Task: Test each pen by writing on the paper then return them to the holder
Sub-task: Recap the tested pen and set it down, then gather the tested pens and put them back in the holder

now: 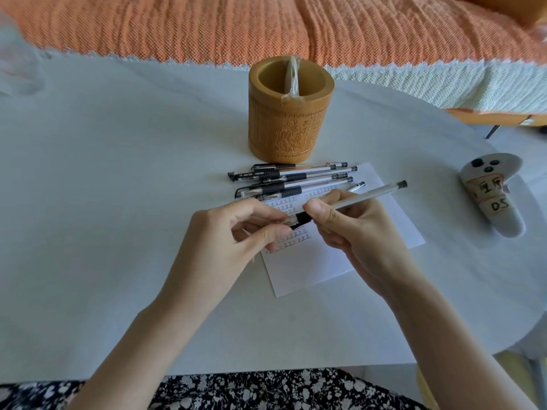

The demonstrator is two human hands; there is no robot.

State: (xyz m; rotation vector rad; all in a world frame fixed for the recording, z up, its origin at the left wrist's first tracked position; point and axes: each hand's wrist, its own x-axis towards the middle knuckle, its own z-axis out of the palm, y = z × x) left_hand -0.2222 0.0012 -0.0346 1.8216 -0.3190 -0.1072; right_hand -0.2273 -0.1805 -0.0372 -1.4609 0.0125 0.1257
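My right hand [349, 229] grips a clear gel pen [370, 194] by its barrel, above the white paper [340, 255]. The pen's black end points to the upper right. My left hand [236, 235] pinches the pen's tip end, where its cap [288, 221] sits. Rows of small written marks cover the paper's left half. Several capped black gel pens [293, 179] lie side by side on the table between the paper and the carved bamboo holder [291, 113]. The holder stands upright behind them with only a strip of clear tape inside.
A grey handheld controller [491, 196] with paper labels lies at the right on the white round table [118, 202]. An orange textured blanket [266, 28] covers the furniture behind the table. The table's near edge runs just above my patterned clothing.
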